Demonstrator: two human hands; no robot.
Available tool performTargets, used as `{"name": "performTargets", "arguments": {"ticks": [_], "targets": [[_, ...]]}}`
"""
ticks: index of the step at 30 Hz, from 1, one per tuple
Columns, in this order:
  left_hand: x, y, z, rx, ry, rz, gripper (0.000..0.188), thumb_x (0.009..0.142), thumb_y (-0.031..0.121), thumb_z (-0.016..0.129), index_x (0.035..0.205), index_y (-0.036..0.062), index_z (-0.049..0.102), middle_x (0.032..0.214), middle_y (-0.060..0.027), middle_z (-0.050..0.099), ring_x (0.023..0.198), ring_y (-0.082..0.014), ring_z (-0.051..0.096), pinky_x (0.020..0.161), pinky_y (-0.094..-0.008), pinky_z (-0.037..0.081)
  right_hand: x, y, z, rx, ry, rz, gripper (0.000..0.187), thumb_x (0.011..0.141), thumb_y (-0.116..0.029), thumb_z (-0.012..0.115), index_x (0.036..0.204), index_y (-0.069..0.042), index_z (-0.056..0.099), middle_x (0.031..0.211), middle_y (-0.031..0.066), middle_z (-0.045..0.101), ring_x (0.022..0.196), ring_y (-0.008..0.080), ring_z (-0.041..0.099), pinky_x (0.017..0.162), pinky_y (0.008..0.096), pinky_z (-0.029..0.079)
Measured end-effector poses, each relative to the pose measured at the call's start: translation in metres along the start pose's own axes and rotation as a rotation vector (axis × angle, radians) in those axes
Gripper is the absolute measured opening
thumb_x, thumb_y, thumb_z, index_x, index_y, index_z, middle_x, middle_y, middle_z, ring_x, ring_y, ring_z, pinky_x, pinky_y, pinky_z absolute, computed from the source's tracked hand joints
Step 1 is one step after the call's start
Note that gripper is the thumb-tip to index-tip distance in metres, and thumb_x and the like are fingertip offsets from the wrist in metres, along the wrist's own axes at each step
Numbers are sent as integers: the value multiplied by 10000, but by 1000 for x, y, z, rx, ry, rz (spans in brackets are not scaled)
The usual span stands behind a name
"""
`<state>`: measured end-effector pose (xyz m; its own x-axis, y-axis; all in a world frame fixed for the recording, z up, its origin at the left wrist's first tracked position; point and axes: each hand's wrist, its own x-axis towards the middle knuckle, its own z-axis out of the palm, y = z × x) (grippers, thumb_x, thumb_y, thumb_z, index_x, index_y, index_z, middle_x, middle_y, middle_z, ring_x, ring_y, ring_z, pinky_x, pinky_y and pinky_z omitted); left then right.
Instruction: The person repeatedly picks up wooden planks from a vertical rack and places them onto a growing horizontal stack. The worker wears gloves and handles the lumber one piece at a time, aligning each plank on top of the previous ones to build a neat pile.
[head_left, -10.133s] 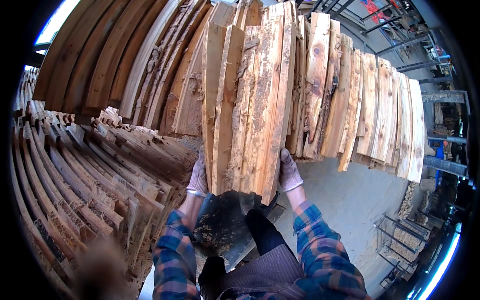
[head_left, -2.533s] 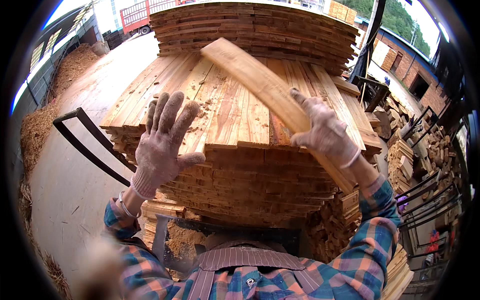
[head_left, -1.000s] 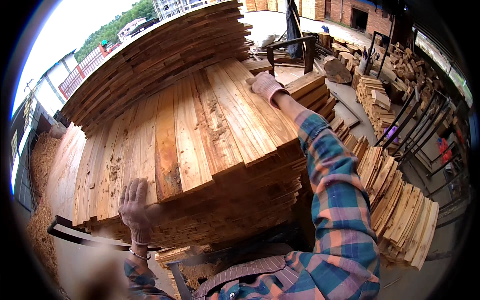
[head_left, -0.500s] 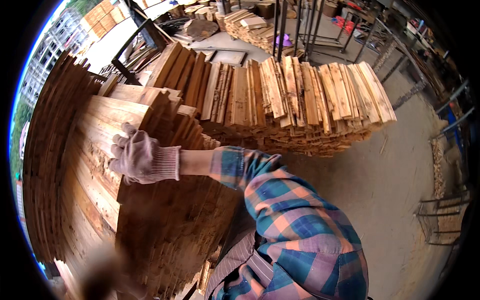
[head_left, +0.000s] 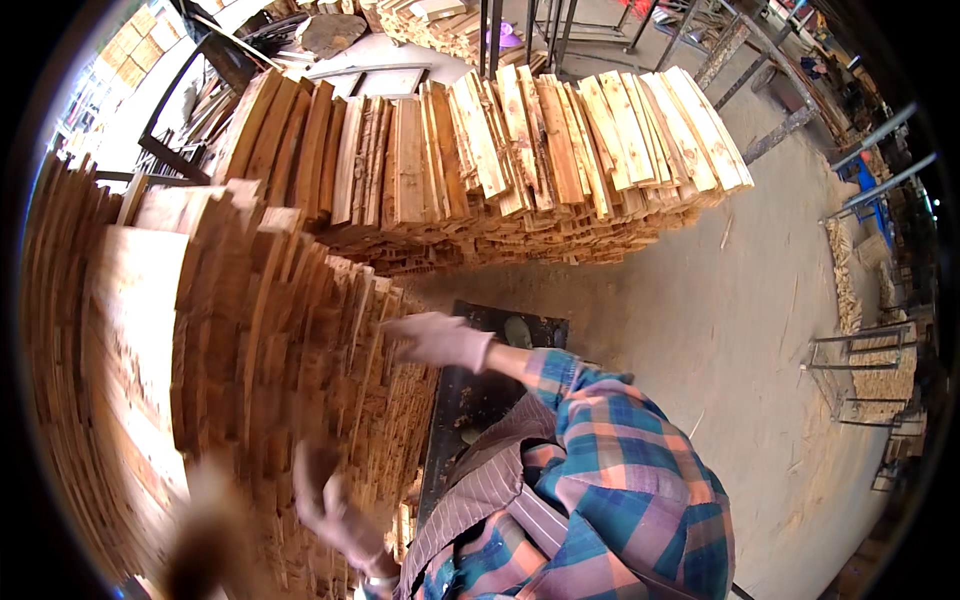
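Observation:
A tall stack of sawn boards [head_left: 270,330] rises on my left, its uneven board ends facing me and its pale top boards [head_left: 135,290] brightly lit. My right hand [head_left: 440,341], in a pinkish knit glove, reaches beside the stack's side with fingers stretched out and slightly blurred, holding nothing visible. Whether its fingertips touch the board ends I cannot tell. Lower down, my left hand [head_left: 338,515], also gloved, is in front of the same side of the stack. Its fingers are apart and nothing shows in them. A blurred brown shape [head_left: 205,530] covers part of the stack's near end.
A second long stack of boards [head_left: 480,160] runs across ahead. Below me lies a dark platform [head_left: 455,400] with a shoe [head_left: 517,331] on it. Concrete floor [head_left: 690,320] stretches to the right. Metal frames [head_left: 860,360] stand at the far right, and metal posts [head_left: 490,35] behind the second stack.
My right hand has left the top boards and moved right and down past the stack's side. My left hand has come into clear view. The view has shifted, and the platform and shoe now show.

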<state>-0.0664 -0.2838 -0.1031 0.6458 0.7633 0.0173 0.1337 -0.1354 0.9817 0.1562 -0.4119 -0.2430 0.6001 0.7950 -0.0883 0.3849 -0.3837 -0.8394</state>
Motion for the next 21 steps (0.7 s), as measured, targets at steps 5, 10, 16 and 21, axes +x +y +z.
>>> {"name": "performTargets", "arguments": {"ticks": [5,10,16,21], "targets": [[57,-107,151,-227,-477,-297,638,862,13,598,1446,11,344,1309,-190,533,1153,-267,556,951,-347,468,-33,273,-11,1763,37,291,132,914,-216,579,1015,-133,603,811,64,609,728,193,589,650,332,507],[142,-146,346,100,-673,-449,790,829,137,715,1474,24,273,1427,-240,405,1297,-299,439,1009,-361,431,-5,392,-62,1709,792,557,188,927,-263,581,1044,-115,586,940,88,591,785,238,584,696,399,515],[230,-247,543,435,-701,-228,879,827,303,735,1481,12,223,1461,-262,343,1322,-296,410,1000,-356,454,54,411,-89,1732,1201,727,278,906,-209,638,1091,-26,542,982,128,556,873,288,557,803,456,493],[249,-258,620,705,-719,-270,1033,737,531,740,1493,62,215,1440,-237,401,1244,-371,503,978,-438,466,56,410,-81,1595,1066,668,224,932,-230,602,1035,-30,599,888,67,612,769,215,591,745,381,519]]}}
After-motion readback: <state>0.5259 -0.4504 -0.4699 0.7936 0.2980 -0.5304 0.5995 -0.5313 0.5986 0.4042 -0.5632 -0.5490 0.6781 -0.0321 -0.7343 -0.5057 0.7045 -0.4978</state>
